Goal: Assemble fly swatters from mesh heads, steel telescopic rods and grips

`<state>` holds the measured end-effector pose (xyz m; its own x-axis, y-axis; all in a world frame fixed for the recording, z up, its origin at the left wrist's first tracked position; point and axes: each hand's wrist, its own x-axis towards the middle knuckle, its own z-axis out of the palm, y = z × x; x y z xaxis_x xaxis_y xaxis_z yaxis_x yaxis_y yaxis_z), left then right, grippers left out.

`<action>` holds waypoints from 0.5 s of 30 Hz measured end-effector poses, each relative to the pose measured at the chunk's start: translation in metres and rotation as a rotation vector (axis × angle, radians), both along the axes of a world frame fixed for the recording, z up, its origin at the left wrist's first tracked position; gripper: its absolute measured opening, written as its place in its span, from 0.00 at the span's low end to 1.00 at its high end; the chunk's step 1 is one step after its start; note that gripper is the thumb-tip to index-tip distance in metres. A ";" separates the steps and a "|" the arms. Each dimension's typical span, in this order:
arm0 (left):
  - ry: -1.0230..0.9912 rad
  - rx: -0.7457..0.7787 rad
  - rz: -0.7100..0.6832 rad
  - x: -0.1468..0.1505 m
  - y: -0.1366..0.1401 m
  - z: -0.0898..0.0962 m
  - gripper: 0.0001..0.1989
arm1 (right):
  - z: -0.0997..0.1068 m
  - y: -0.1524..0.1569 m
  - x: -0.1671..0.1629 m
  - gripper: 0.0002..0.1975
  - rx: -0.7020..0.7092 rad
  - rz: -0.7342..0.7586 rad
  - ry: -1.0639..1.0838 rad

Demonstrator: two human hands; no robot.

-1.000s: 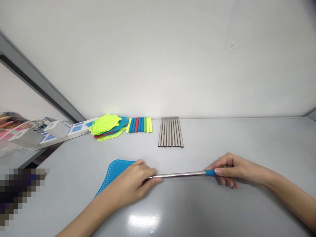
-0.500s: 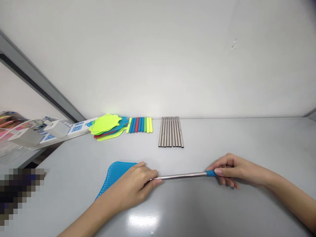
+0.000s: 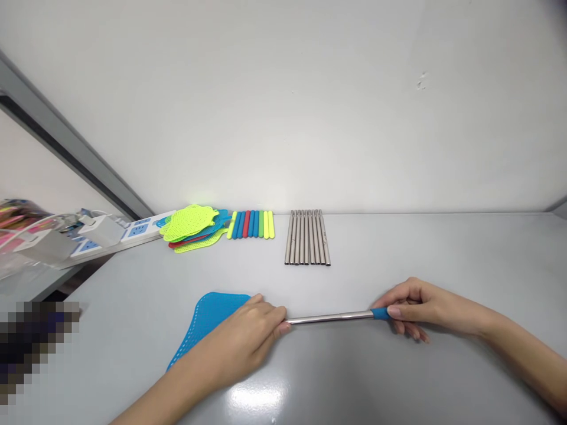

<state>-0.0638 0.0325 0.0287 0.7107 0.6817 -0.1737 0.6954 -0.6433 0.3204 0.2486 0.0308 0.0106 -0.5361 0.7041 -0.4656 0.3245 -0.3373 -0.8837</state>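
Observation:
A fly swatter with a blue perforated head [image 3: 217,316] and a shiny metal rod [image 3: 330,318] lies across both my hands, just over the grey table. My left hand [image 3: 254,333] is closed around the rod close to the head and hides the joint between them. Between thumb and fingers, my right hand [image 3: 410,310] pinches the blue handle grip [image 3: 380,313] at the other end. The far end of that grip is hidden in the hand.
Toward the wall lie a pile of yellow, blue and red swatter heads [image 3: 190,224], a row of coloured grips [image 3: 250,224] and a row of metal tubes [image 3: 307,237]. A power strip [image 3: 137,230] with white plugs [image 3: 101,230] runs along the left edge.
My left hand has shifted slightly right along with the blue head. The rod between my hands shows a little shorter. My right hand has barely moved.

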 end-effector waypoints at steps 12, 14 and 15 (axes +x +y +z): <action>0.049 -0.053 0.063 0.005 -0.016 -0.002 0.16 | 0.000 -0.005 -0.004 0.14 -0.020 0.059 -0.056; 0.053 -0.063 0.068 0.005 -0.017 -0.002 0.16 | 0.000 -0.006 -0.005 0.14 -0.019 0.051 -0.060; 0.054 -0.065 0.069 0.005 -0.017 -0.002 0.16 | 0.000 -0.007 -0.005 0.14 -0.018 0.047 -0.061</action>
